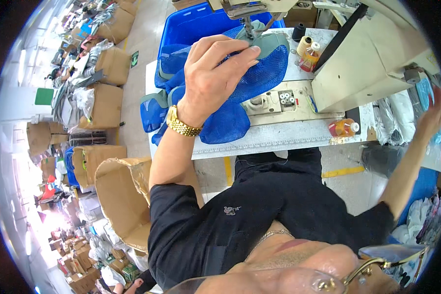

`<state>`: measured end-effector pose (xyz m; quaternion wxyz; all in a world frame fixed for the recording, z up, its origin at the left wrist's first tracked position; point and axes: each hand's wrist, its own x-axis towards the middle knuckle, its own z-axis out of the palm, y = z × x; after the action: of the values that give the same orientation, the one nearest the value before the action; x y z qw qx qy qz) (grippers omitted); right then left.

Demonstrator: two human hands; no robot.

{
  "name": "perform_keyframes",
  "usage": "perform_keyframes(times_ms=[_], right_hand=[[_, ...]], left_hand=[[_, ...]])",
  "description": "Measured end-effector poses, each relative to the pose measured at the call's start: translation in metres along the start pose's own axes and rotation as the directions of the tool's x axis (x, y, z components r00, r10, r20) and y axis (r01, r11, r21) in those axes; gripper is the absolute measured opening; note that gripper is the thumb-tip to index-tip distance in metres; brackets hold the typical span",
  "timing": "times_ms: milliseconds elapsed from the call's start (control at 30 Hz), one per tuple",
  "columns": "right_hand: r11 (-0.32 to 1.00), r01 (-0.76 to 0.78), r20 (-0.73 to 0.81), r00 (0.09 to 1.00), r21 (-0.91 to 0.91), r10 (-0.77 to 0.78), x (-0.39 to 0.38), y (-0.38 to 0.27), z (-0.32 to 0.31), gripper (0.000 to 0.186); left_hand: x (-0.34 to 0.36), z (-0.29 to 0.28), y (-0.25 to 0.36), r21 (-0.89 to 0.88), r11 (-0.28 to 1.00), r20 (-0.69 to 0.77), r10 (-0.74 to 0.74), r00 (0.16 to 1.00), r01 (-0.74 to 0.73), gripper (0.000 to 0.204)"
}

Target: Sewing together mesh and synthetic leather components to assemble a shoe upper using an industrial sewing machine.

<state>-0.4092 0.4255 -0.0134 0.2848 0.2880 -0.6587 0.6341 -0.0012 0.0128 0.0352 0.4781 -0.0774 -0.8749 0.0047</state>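
My left hand (213, 71), with a gold watch on the wrist, pinches a grey-green piece (269, 44) edged onto blue mesh fabric (262, 73) at the sewing machine's presser foot (250, 32). More blue mesh pieces (223, 125) with grey-green parts lie under and left of this hand on the white table. My right hand (432, 112) is raised at the far right beside the machine's end, near light blue material (424, 90); its fingers are bent, and what they touch is unclear.
A blue bin (186, 22) stands behind the table. Thread cones (305, 45) and bottles of red-orange liquid (343, 128) stand on the table (279, 139). An open carton (120, 201) is at my left, stacked boxes (103, 108) beyond. A co-worker's hand (134, 284) shows low at left.
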Motion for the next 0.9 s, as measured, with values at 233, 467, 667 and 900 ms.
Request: perform_keyframes(times_ms=[233, 467, 667, 900], right_hand=[[0.866, -0.362, 0.613, 0.786, 0.346, 0.084, -0.178, -0.188, 0.222, 0.039], [0.114, -0.932, 0.938, 0.335, 0.345, -0.093, -0.176, -0.195, 0.293, 0.03], [-0.213, -0.921, 0.938, 0.343, 0.326, -0.05, -0.189, -0.209, 0.3, 0.027], [0.453, -0.769, 0.824, 0.554, 0.452, 0.119, -0.182, -0.215, 0.293, 0.018]], left_hand=[[-0.008, -0.031, -0.012, -0.017, 0.999, 0.16, 0.052, 0.986, -0.05, 0.026], [0.0, -0.032, 0.011, -0.014, 0.993, 0.205, -0.113, 0.972, 0.118, 0.028], [0.0, -0.014, 0.025, -0.007, 0.934, 0.019, -0.356, 0.934, 0.356, 0.021], [-0.017, -0.004, 0.015, 0.11, 0.978, -0.019, -0.176, 0.984, 0.177, 0.022]])
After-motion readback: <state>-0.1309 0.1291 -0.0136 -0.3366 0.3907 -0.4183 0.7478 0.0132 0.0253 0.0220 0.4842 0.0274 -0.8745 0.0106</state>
